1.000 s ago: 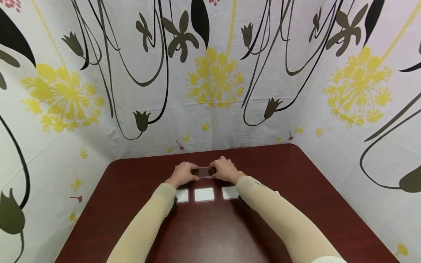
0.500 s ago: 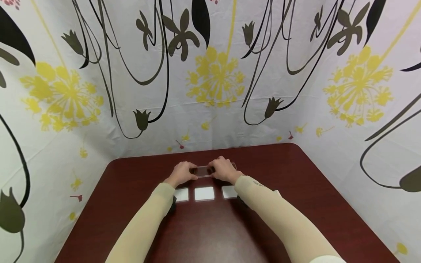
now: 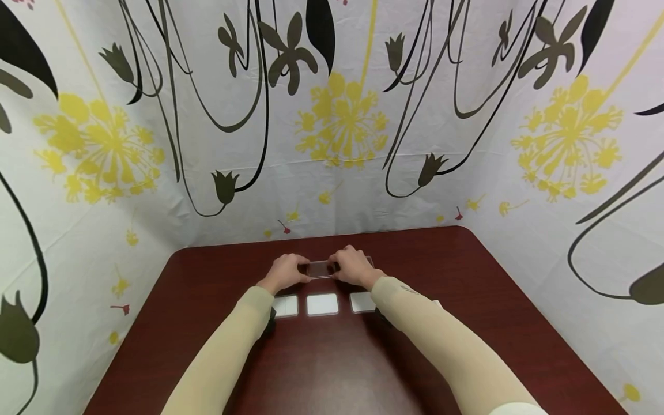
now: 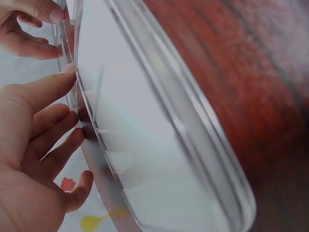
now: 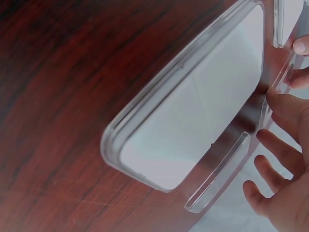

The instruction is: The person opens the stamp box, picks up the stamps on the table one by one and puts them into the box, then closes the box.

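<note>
At the far middle of the table, a clear plastic lid, shallow and rectangular, sits between both hands. My left hand pinches its left end with thumb and fingers, the little finger held away in the left wrist view. The right hand pinches the other end, its remaining fingers loosely bent in the right wrist view. Past the right hand lies another clear lid, partly hidden in the head view. Nearer the person is a row of clear boxes with white insides: a left box, a middle box and a right box.
A white corner peeks out beyond the right sleeve. The dark red table has rounded far corners. A flower-printed cloth hangs behind it and along both sides.
Both hands keep their grip on the clear lid, which has shifted very slightly left. The camera view has shifted a little.
</note>
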Available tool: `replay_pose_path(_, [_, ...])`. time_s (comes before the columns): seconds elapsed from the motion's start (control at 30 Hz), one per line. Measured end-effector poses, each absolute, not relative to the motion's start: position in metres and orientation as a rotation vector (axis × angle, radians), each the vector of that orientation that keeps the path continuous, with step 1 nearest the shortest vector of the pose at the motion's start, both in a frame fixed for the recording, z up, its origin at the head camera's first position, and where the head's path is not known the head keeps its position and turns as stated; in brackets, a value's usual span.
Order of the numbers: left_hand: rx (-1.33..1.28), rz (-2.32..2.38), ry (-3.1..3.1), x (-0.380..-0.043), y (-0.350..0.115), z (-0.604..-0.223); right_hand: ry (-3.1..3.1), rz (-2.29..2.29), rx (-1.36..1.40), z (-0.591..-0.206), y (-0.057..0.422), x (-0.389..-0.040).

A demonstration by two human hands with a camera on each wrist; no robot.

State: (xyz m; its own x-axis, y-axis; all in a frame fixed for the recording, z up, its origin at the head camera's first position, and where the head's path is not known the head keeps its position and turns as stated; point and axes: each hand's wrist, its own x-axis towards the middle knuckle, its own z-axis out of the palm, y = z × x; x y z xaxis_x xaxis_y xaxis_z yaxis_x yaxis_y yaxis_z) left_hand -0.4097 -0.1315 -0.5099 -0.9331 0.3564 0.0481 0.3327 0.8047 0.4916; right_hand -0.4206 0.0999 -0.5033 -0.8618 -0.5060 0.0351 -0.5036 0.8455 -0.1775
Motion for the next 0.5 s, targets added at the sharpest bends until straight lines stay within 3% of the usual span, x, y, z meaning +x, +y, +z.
replay_pose_path(0.5, [0.523,0.879,2.845,-0.392,-0.151,-0.49,3.032,-0.327,-0.974,-0.482,0.101,-0.402])
